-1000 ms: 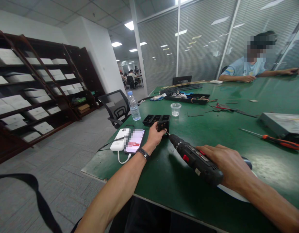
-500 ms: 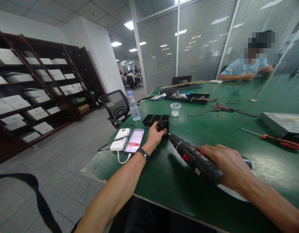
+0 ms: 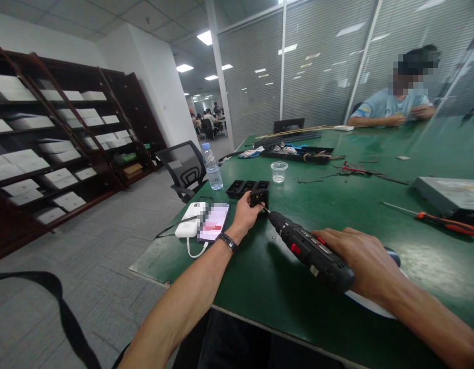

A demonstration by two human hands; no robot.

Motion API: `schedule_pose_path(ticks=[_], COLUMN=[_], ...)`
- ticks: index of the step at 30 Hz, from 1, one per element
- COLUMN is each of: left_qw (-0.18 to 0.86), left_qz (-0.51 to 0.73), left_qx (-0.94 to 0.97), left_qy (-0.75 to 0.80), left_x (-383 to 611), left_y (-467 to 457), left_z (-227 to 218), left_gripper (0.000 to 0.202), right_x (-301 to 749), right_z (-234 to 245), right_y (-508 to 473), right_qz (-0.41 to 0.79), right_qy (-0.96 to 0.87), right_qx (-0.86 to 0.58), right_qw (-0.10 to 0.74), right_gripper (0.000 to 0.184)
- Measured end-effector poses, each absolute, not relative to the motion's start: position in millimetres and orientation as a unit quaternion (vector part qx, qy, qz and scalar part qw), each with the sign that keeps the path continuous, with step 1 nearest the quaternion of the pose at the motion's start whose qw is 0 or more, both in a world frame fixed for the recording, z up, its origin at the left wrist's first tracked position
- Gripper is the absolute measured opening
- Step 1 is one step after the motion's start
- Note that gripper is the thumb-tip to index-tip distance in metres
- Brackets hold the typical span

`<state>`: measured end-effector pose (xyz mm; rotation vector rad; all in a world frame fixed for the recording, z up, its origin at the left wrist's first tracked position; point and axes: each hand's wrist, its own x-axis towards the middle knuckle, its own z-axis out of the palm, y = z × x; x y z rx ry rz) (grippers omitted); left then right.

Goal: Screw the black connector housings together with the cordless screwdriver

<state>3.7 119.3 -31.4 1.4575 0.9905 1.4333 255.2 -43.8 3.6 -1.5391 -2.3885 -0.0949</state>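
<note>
My right hand (image 3: 356,256) is wrapped round a black cordless drill (image 3: 308,251) with red buttons, its body slanting away from me. The drill's thin bit meets, or nearly meets, the near face of a small black box-like part (image 3: 259,196); I cannot tell whether it is inside a hole. That part is gripped by my left hand (image 3: 245,212), whose thumb lies along its lower edge close to the bit. Just behind it stand black open compartments (image 3: 240,188) in a row; whether the held part joins them is hard to see.
Left of my forearm lie a phone (image 3: 214,221) and a cabled white power bank (image 3: 190,220). A water bottle (image 3: 212,168) and a clear cup (image 3: 278,172) stand beyond. To the right are an orange-black screwdriver (image 3: 433,219) and a grey metal case (image 3: 450,197). Another person sits across the green table (image 3: 237,282).
Hardly anything differs. Both hands, the drill and the black part keep their places, while the view shifts very slightly. The person across the table has moved a little.
</note>
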Motion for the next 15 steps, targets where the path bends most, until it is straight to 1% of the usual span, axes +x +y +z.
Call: schedule_pose_path(ticks=[12, 15], left_qw=[0.426, 0.425], left_qz=[0.572, 0.572], left_qx=[0.581, 0.581], left_qy=[0.392, 0.392], left_x=[3.0, 2.8], left_y=[119.2, 120.5], left_z=[-31.0, -32.2], left_gripper=[0.035, 0.035], right_x=[255.4, 255.0], right_z=[3.4, 4.5], right_y=[-43.9, -44.5], right_qz=[-0.040, -0.043], right_qy=[-0.833, -0.833], right_qx=[-0.533, -0.533], right_qw=[0.141, 0.141], right_gripper=[0.047, 0.044])
